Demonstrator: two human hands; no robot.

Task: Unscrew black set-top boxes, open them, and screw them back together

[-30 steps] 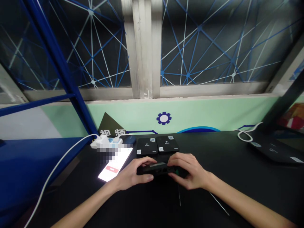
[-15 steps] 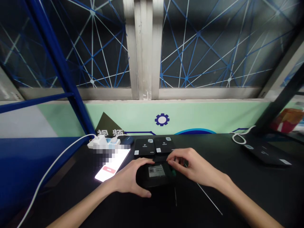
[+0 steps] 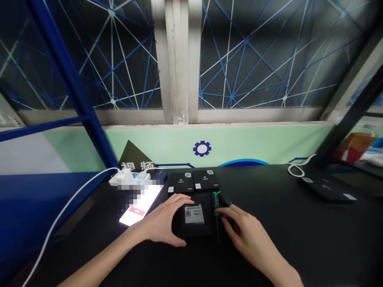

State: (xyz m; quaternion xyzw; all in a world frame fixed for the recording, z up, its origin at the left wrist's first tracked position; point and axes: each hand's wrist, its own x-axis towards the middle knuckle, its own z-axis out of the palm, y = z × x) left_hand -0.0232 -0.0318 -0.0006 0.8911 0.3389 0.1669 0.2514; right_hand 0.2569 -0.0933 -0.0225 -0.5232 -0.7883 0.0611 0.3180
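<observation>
A flat black box with a white printed label lies on the dark table. My left hand spans its left side, fingers at the far edge and thumb at the near edge. Just right of the box is a screwdriver with a green and black handle, its thin shaft pointing towards me. My right hand pinches the near end of that handle. Another dark handle with a bit of green lies slantwise beside it, partly hidden by my right hand.
Two flat black devices lie behind the box. A lit phone is left of my left hand, below a white power strip with cables. Another black device and a white cable are far right.
My right hand has moved from the box's far right corner towards me, down to the screwdriver handle. The long shaft seen under my right forearm is now hidden. The left hand stays around the box.
</observation>
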